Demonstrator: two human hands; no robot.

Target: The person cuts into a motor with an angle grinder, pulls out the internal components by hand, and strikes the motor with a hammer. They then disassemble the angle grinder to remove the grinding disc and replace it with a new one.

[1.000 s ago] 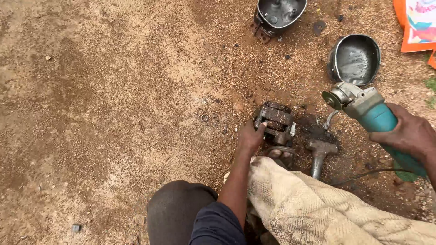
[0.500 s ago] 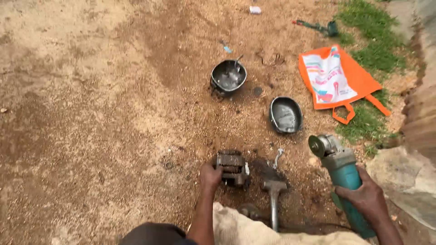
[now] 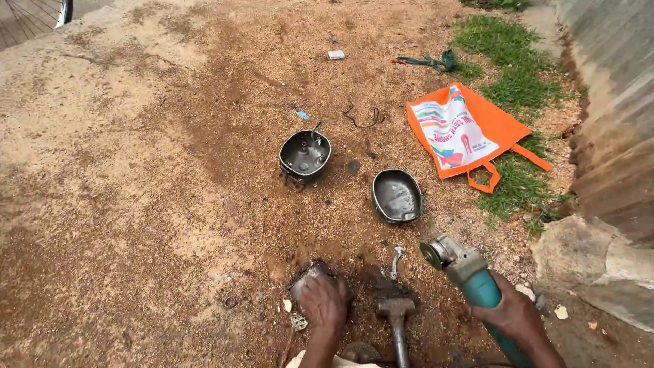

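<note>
Two hands low in frame: metal part pinned, grinder gripped

Head view only. Left hand point(image 3: 325, 302) flat, palm down over a dark metal part point(image 3: 308, 274) on the dirt, fingers curled over its top, pressing rather than lifting; most of the part hidden under the hand. Right hand point(image 3: 512, 318) wrapped tight round the teal body of an angle grinder point(image 3: 463, 266), disc end pointing up-left, off the ground, well apart from the part. Hammer point(image 3: 397, 315) lies between the hands, head near the part, handle toward the person. Small bent metal piece point(image 3: 396, 262) just above it.

Doing it well, my judgement: keep the part pressed firm so it can't skid on loose grit, fingers away from the disc's path, bring grinder in w/ steady wrist.

Surface: bare reddish-brown dirt, gravelly, darker stained patch round the work. Two dark metal shells lie open side up further out: round shell point(image 3: 304, 155), oval shell point(image 3: 396, 196). Orange bag point(image 3: 463, 129) on the grass strip at right, corrugated wall point(image 3: 613, 102) beyond, flat stone point(image 3: 593, 262) at its foot
</note>
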